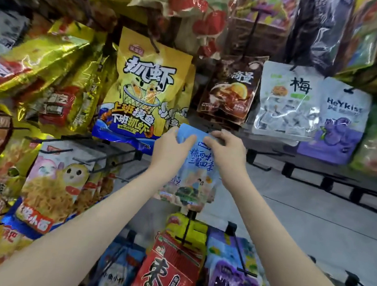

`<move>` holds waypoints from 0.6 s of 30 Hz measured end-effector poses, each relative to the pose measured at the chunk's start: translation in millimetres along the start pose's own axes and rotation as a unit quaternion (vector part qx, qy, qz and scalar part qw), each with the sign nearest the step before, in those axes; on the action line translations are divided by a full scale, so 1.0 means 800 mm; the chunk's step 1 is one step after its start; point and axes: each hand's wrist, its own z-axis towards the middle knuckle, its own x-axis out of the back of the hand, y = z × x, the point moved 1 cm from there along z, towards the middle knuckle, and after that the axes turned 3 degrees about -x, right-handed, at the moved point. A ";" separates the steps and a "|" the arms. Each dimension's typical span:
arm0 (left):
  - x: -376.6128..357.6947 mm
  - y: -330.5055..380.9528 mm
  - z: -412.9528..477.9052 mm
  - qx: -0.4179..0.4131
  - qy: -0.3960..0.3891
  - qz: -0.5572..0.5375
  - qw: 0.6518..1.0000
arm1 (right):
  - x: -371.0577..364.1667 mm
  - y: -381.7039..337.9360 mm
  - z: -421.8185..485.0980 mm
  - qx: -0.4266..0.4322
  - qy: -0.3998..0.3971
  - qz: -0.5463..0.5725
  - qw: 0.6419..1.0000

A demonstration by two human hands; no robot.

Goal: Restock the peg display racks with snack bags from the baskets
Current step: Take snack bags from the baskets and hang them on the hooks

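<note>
We hold a light blue snack bag [197,167] up in the middle of the peg rack, in front of the grey panel [294,203]. Our left grip [173,145] pinches its top left corner, and our right grip [225,149] pinches its top right edge. The bag hangs down between our forearms. Just left of it hangs a yellow shrimp snack bag [141,89]. Below, nearer to us, a red jujube bag [166,278] hangs on a black peg [187,228].
</note>
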 end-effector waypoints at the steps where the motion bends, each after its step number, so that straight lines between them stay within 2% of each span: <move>1: -0.003 -0.003 0.004 0.002 0.001 0.006 1.000 | -0.005 0.004 0.003 0.005 0.007 0.005 1.000; 6: -0.014 -0.018 0.018 -0.001 -0.014 -0.011 1.000 | -0.005 0.020 0.007 0.001 0.006 0.036 0.999; 12: -0.031 -0.037 0.023 0.004 0.002 -0.040 0.999 | 0.001 0.036 0.019 -0.034 -0.005 0.010 0.999; 15: -0.039 -0.039 0.018 -0.023 0.029 0.020 0.999 | -0.007 0.052 0.026 -0.042 0.009 -0.017 0.999; 17: -0.050 -0.050 0.015 -0.123 0.028 0.127 0.984 | -0.015 0.065 0.034 -0.020 0.036 -0.052 0.998; 18: -0.057 -0.059 0.014 -0.179 0.021 0.209 0.961 | -0.018 0.071 0.039 -0.003 0.051 -0.078 0.996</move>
